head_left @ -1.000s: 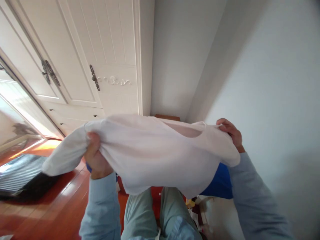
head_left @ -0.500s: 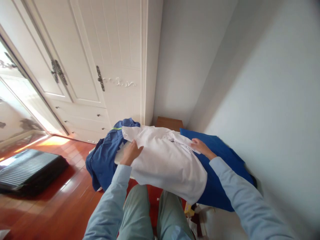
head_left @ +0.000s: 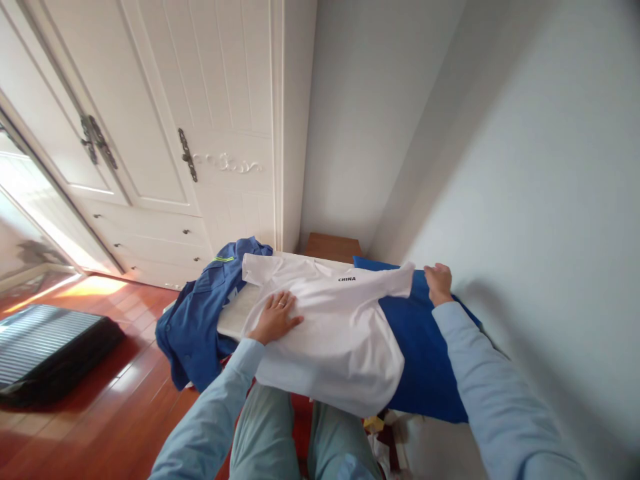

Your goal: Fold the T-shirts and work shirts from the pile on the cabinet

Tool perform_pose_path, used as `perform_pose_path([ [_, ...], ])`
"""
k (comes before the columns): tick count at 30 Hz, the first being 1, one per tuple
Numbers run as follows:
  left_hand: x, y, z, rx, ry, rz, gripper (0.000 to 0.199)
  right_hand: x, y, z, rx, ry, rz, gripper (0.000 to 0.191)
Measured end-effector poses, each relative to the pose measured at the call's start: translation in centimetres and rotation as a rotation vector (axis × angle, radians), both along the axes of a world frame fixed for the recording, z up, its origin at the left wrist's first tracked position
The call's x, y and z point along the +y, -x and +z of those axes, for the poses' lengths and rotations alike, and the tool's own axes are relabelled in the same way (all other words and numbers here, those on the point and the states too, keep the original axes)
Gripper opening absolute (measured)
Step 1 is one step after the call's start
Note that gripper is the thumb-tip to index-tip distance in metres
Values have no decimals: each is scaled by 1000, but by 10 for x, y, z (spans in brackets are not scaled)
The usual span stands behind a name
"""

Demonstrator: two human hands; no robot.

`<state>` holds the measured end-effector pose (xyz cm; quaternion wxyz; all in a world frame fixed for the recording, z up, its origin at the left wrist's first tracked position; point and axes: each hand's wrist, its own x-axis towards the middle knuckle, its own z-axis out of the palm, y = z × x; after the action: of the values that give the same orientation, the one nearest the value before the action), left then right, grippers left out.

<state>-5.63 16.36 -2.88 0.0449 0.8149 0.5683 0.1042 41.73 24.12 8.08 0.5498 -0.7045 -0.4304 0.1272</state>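
A white T-shirt (head_left: 325,333) with the dark word CHINA on its chest lies spread out over a low surface, its lower part hanging toward my legs. Flat on its left side rests my left hand (head_left: 275,317), fingers stretched out, a ring on one of them. My right hand (head_left: 439,283) is just beyond the end of the right sleeve, fingers curled, with a small gap between hand and cloth. Under the shirt's right side is a blue cloth (head_left: 430,353). A darker blue garment (head_left: 195,327) with a yellow-green stripe lies at the left.
A white wardrobe (head_left: 235,100) stands ahead on the left, beside a grey wall (head_left: 540,167). Behind the shirt is a brown wooden top (head_left: 333,247). On the red-brown floor (head_left: 125,400) lies a black case with a ribbed, shiny top (head_left: 55,340).
My right hand has moved right, off the shirt's sleeve, which now lies extended. My left hand has flattened onto the cloth. The shirt is smoother and its lettering shows fully.
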Motion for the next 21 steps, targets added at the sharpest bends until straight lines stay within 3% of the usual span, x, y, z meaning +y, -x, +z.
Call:
perform_pose_path([
  [2, 0, 8, 2, -28, 2, -50, 68, -7, 6, -5, 12, -1, 0, 53],
  [6, -1, 14, 4, -68, -20, -78, 62, -50, 40, -29, 54, 19, 279, 50],
  [10, -2, 13, 1, -76, -36, -49, 60, -128, 75, -48, 204, 66, 481, 61],
  [13, -3, 12, -1, -75, -44, -43, 59, -197, 89, -66, 402, 236, 636, 66],
  [15, -3, 13, -1, -70, -35, -44, 61, -239, 97, -87, 573, 361, 688, 63],
  [18, -3, 13, 1, -61, -7, -49, 65, -286, 110, -133, 776, 472, 572, 59],
  [21, -1, 12, 5, -72, 29, -41, 64, -309, 121, -174, 842, 554, 358, 67],
])
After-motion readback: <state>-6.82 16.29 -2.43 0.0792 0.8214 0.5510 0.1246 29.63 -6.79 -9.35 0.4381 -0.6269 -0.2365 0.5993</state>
